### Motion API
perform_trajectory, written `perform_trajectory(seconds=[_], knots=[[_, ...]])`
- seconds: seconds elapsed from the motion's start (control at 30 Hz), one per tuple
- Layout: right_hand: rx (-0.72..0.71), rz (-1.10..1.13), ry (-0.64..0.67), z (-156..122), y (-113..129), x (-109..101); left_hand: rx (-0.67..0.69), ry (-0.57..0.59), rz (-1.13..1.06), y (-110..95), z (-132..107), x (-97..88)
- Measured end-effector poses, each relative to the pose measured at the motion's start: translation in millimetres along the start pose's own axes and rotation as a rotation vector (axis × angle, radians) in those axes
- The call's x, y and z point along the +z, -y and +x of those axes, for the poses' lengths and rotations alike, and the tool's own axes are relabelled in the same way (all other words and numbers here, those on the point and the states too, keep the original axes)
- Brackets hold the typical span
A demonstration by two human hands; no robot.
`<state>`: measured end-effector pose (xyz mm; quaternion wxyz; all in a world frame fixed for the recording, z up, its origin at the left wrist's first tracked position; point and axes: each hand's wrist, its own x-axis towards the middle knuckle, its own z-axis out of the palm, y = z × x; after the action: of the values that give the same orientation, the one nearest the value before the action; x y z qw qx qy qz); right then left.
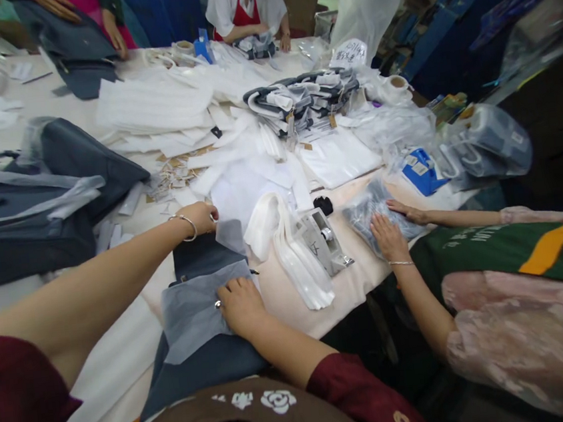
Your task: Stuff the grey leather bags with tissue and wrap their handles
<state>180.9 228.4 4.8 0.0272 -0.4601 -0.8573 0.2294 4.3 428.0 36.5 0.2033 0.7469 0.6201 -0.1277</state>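
Note:
In front of me a dark blue bag lies on the table, partly covered by a translucent white sheet. My right hand rests on this sheet, fingers stretched out and pressing it against the bag. Farther up, my left hand is closed, its fingertips pinching the edge of a second thin translucent sheet over the bag's upper part. Just right of the bag are a bundle of white strips and a grey metal tape dispenser.
At right a co-worker's hands lie on a plastic-wrapped item. Dark blue bags stand on the left. White sheets, loose tags and a heap of wrapped straps cover the table's middle. Two people work across the table.

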Motion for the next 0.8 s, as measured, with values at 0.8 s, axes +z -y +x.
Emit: perform_trajectory(seconds=[0.8], knots=[[-0.026,0.056,-0.097,-1.0,1.1,0.5,0.213,-0.085,-0.440,-15.4,-179.6,122.5]])
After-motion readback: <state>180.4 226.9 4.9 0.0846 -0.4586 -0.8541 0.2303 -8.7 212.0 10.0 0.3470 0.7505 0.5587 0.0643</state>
